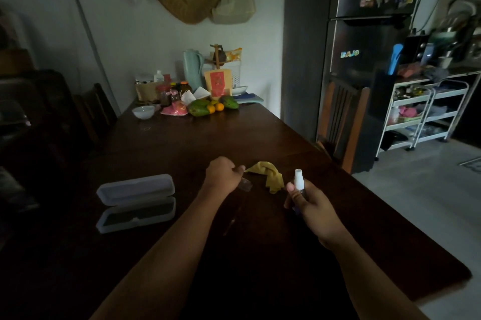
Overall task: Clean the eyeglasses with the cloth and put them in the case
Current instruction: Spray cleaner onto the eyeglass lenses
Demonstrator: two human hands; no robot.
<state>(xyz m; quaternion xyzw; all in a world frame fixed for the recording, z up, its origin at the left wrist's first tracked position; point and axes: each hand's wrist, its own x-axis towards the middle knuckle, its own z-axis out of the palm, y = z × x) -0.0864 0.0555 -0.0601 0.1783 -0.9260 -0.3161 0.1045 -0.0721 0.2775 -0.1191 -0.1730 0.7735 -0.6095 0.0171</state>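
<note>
Over the dark wooden desk (182, 142), my left hand (223, 171) is curled, knuckles up, pinching the thin-framed clear eyeglasses (246, 185) near one lens. A temple arm trails back toward me, dim and hard to follow. My right hand (309, 202) wraps around a small spray bottle with a white nozzle (298, 179), held upright, one fingertip raised beside the nozzle. Between both hands and slightly beyond them, the crumpled yellow cloth (270, 176) lies on the desk, just beside the eyeglasses; I cannot tell whether they touch. Left of my left hand, well apart, the translucent plastic hard case (136, 202) lies with its lid hinged open. The desk's edge runs diagonally near my right hand's outer side, with pale floor (416, 189) beyond. Bare wood stretches ahead of the hands to the green and orange fruit (208, 107) at the far end.
</note>
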